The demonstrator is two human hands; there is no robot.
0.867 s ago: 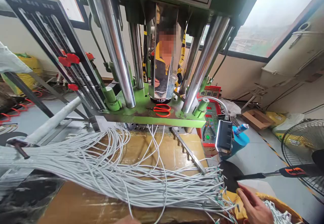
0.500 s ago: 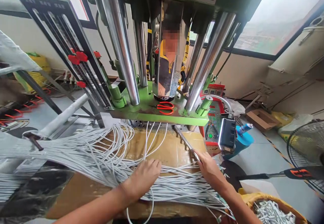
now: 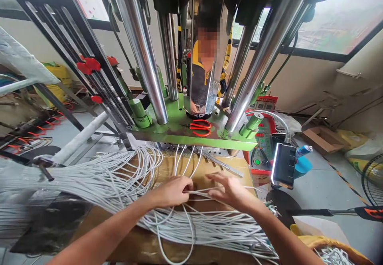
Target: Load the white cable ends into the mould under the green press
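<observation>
Two hands meet over the middle of the cardboard-topped bench (image 3: pixel 209 165). The left hand (image 3: pixel 173 191) is curled shut around a few white strands (image 3: pixel 199 192), which run taut toward 3 o'clock to the right hand (image 3: pixel 229 189). That hand is loosely spread, its fingers apart and half bent, and the strands touch its thumb side; blur hides any finer grip. Those strands are lifted just above the main cable bundle (image 3: pixel 98 181), which sweeps in from 9 o'clock and fans out under both wrists toward 5 o'clock.

At 12 o'clock the green press plate (image 3: pixel 167 127) overhangs the bench's far edge, with red scissors (image 3: pixel 200 127) lying on it. A metal bar (image 3: pixel 223 165) lies slanted just beyond the right hand at 1 o'clock. A lamp head (image 3: pixel 283 170) hangs off the bench's edge at 3 o'clock. Bare cardboard shows between the hands and the plate.
</observation>
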